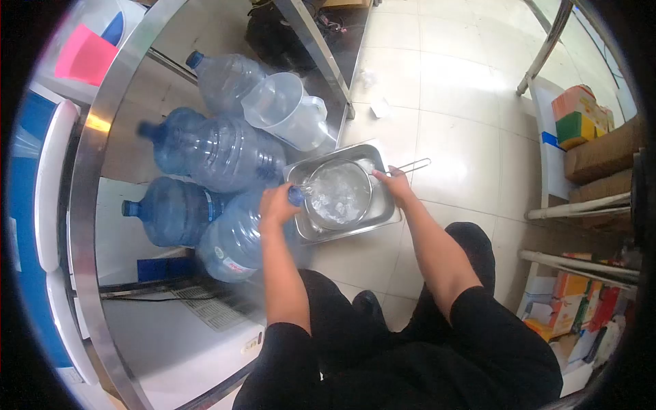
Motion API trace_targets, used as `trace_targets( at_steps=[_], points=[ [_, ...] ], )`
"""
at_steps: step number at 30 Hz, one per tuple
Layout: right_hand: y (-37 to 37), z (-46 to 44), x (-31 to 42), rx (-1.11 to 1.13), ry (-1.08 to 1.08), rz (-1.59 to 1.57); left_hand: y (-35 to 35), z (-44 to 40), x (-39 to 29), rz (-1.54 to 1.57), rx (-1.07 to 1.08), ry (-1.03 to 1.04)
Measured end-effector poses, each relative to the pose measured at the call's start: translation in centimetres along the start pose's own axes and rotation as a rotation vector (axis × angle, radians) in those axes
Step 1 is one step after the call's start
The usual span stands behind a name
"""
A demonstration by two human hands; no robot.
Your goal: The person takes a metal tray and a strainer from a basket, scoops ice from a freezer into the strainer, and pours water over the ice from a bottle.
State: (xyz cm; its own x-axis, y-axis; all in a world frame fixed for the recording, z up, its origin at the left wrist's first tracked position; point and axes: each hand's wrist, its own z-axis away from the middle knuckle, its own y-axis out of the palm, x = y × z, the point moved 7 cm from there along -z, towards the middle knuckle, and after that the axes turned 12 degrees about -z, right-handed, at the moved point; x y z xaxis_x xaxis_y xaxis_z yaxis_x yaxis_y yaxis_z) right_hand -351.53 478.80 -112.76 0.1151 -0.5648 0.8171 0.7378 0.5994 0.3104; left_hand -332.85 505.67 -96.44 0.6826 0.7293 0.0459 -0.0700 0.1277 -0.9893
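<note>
My left hand [276, 205] is closed around the neck of a large blue water jug [236, 236], which lies tipped on its side. Water runs from the jug's mouth into a round wire strainer [339, 195]. The strainer sits over a rectangular metal pan [384, 217] on the floor; what lies in its bowl is blurred by the water. With my right hand [391, 182] I grip the strainer by its handle, whose looped end sticks out to the right.
More water jugs [236, 154] lie to the left under a metal-framed table [96, 157]. A clear plastic pitcher [277, 102] stands behind the pan. Shelves with cardboard boxes [605, 157] are at the right. A small white scrap [380, 108] lies on the tiled floor [458, 116].
</note>
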Motion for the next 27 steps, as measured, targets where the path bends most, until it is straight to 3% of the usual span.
trace_targets(
  at_steps=[17, 27],
  points=[
    [2.3, 1.8, -1.2, 0.033, -0.006, -0.088, -3.5, 3.3, 1.6, 0.005, -0.052, -0.12],
    [4.6, 1.4, -4.9, 0.14, -0.033, -0.118, -8.8, 9.2, 5.3, 0.079, -0.322, -0.238]
  ],
)
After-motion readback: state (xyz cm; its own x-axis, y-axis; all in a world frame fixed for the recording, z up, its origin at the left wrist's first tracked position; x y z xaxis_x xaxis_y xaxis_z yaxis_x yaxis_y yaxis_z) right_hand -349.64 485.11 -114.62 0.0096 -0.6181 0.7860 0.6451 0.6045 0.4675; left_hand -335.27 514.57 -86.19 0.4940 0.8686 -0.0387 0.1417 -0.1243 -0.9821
